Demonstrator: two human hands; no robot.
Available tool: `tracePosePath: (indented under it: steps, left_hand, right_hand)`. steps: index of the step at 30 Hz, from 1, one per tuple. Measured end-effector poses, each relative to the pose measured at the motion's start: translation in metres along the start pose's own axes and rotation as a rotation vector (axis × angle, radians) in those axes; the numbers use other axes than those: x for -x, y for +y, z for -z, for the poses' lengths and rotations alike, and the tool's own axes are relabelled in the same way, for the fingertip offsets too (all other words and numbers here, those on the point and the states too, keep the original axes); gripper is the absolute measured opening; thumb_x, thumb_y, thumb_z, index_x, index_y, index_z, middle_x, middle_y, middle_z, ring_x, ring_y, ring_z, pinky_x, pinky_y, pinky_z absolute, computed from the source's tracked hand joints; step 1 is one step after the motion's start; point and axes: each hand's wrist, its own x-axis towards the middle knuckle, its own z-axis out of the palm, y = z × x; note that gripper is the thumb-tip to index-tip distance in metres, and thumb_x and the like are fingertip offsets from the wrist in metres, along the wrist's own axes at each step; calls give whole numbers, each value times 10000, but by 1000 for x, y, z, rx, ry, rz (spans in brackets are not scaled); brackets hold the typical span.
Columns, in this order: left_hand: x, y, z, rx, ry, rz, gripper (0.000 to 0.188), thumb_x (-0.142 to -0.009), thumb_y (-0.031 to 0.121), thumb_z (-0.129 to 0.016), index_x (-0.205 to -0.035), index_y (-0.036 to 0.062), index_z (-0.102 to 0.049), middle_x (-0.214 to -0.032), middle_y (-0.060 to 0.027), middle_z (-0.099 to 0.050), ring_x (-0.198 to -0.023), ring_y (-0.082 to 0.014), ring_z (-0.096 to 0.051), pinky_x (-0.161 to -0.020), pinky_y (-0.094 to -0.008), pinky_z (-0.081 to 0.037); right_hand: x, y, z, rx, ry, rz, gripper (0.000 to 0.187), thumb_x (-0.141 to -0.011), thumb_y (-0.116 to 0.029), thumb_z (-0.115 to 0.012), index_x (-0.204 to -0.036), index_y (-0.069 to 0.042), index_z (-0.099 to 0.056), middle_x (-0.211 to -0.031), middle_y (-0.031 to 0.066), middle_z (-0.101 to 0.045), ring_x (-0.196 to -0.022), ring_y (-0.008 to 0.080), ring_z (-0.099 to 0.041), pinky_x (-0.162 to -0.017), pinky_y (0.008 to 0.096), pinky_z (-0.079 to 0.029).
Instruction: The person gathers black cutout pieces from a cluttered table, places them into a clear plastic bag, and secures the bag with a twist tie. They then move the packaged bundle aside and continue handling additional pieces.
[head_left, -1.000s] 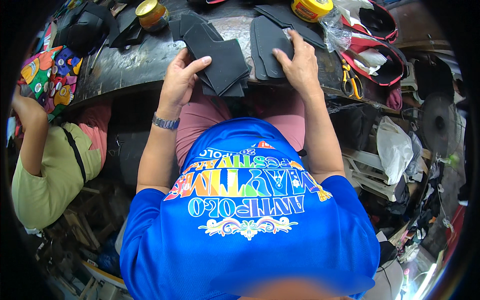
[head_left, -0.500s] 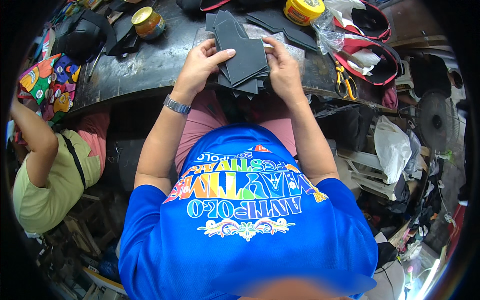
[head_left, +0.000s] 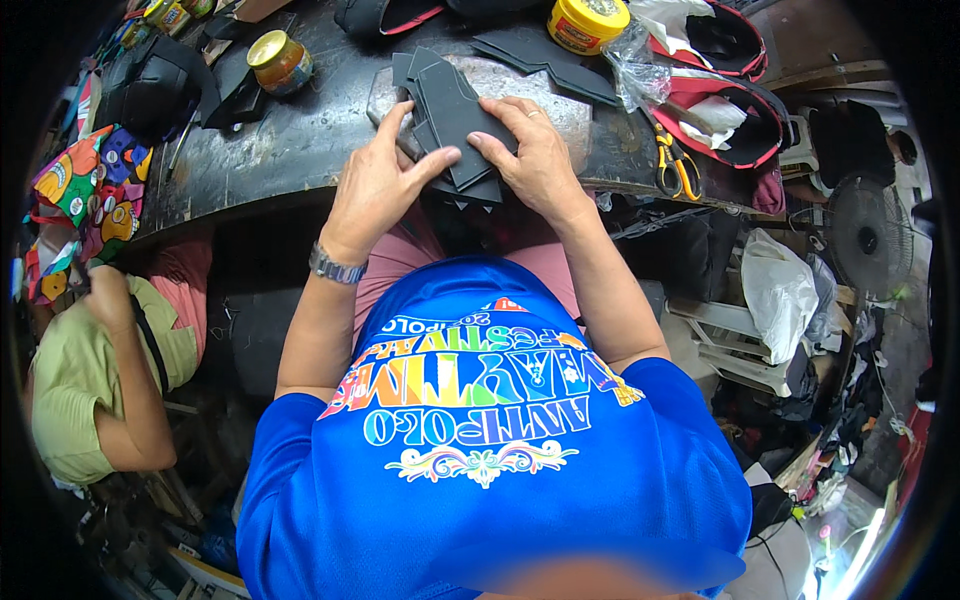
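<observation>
Between my hands is a loose stack of dark grey cut sheet pieces [head_left: 450,105], at the near edge of the dark workbench [head_left: 270,150]. My left hand [head_left: 385,185] grips the stack's left side, thumb on top near the lower end and fingers along the edge. On the other side, my right hand [head_left: 530,155] holds the right edge, its thumb and fingers over the top piece. Several pieces stick out unevenly at the top left and bottom. Parts of the lower pieces are hidden by the upper ones. More dark cut pieces [head_left: 545,65] lie just beyond my right hand.
Orange-handled scissors [head_left: 677,165] lie to the right, by red-and-black padded items [head_left: 735,125] and a clear plastic bag [head_left: 640,75]. A yellow tub [head_left: 588,22] and a glass jar [head_left: 280,65] stand at the back. A person in a light green shirt [head_left: 75,370] sits at left.
My right hand has moved left and now lies over the stack's right edge. The stack has turned and its pieces sit more lengthwise. The person at left has lowered an arm.
</observation>
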Motion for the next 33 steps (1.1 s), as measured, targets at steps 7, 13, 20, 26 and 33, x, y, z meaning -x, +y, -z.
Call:
tracePosePath:
  steps: [7,13,20,26,33]
  left_hand:
    - [15,2,-17,347,-10,78,861,-864,288,-736,-1519,79,-218,-772,-121,-682,-652,-147,-661,-589,-260,-521]
    - [14,-6,-11,380,-25,95,809,-879,263,-722,-1505,48,-257,-792,-86,-654,-699,-124,-659,-599,-236,-524]
    - [20,-24,-18,667,-21,137,764,-885,212,-719,-1482,15,-284,-1077,-131,-603,-896,-135,-642,-674,-238,-547]
    - [32,-31,-31,1095,74,128,721,-866,60,-692,-1441,-46,-271,-1201,-154,-569,-1118,-182,-573,-936,-290,-490]
    - [38,-34,-2,1102,-37,194,796,-826,13,-707,-1459,-53,-229,-1211,-178,-576,-1075,-205,-606,-930,-303,-499]
  right_hand:
    - [-5,0,6,67,-88,58,438,-874,-280,-683,-1234,-40,-619,-1217,186,-572,-1127,343,-556,-963,382,-452]
    - [-15,3,17,-85,-148,-86,560,-875,-356,-676,-1332,-65,-536,-1193,231,-589,-1104,370,-577,-955,412,-459]
    - [-5,-7,4,-27,-167,21,533,-856,-253,-695,-1320,-42,-540,-1231,221,-597,-1132,351,-551,-999,409,-417]
    - [14,-30,-16,-84,-131,45,526,-846,-206,-698,-1309,-26,-527,-1193,209,-602,-1112,351,-564,-976,411,-433]
    - [-19,15,35,257,14,115,530,-798,-151,-717,-1306,-131,-568,-1125,129,-647,-1030,284,-602,-919,374,-477]
